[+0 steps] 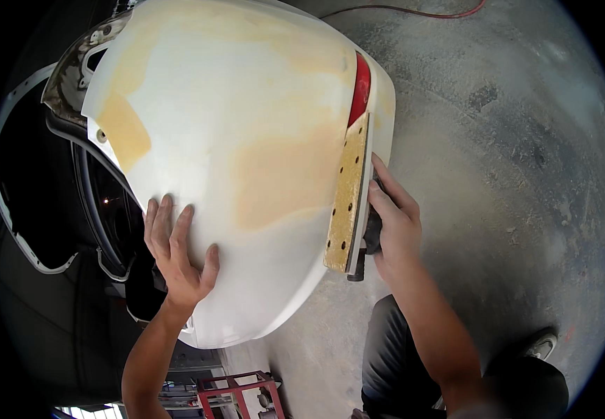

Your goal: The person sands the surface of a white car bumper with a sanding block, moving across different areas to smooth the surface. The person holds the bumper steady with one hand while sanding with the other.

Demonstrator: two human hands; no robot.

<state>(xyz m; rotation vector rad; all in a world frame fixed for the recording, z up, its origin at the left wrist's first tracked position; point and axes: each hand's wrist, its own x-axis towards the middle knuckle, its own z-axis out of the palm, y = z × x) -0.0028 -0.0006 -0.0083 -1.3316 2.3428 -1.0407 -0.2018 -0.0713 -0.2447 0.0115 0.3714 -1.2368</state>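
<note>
A: What can't you make out?

B: The sanding block point(350, 195) covers part of the right hand point(393, 223); its thumb and palm are hidden, only 2 fingers show.

A: And the body panel point(232, 140)?

B: Its top runs out at the upper edge. The red cable point(414, 12) is cut off there too.

A: Below?

B: The red stand point(236, 391) is cropped by the bottom edge.

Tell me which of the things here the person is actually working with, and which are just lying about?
In use:
- white car body panel with tan filler patches, left hand flat on it
- long sanding block with perforated yellow paper, gripped by the right hand

Lying about:
- red cable on the concrete floor
- red metal stand
- dark car parts at left
</note>
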